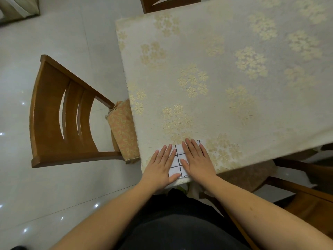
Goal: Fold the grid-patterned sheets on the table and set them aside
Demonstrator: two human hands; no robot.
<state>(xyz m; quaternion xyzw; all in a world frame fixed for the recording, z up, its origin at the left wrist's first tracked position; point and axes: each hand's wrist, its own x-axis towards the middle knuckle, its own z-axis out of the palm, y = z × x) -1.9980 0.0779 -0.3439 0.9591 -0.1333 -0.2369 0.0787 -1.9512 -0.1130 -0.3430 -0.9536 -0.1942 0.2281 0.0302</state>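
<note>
Across the right and far part of the view spreads the table point(234, 78), covered by a pale cloth with gold flower clusters; its near left corner lies just ahead of the person. Left of the table stands a wooden chair point(59, 112) on a light tiled floor, its seat cushion point(124, 130) tucked against the table edge; parts of other chairs show at the far edge and at the near right. At the near left corner of the table lies the sheet point(177, 160), white with a black grid, already reduced to a small rectangle that appears to be folded. Both hands lie flat upon it with fingers straight, gripping nothing: the left hand point(162, 167) covers its left side and the right hand point(197, 159) its right side, a strip of grid showing between them. Only one such sheet is visible. Judged from its look, the sheet is thin paper: very light, easily creased and torn, and likely to slide on the smooth cloth unless one palm holds it down. A sensible hold is a pinch at a free corner or along the near edge, where it nearly reaches the table rim.
</note>
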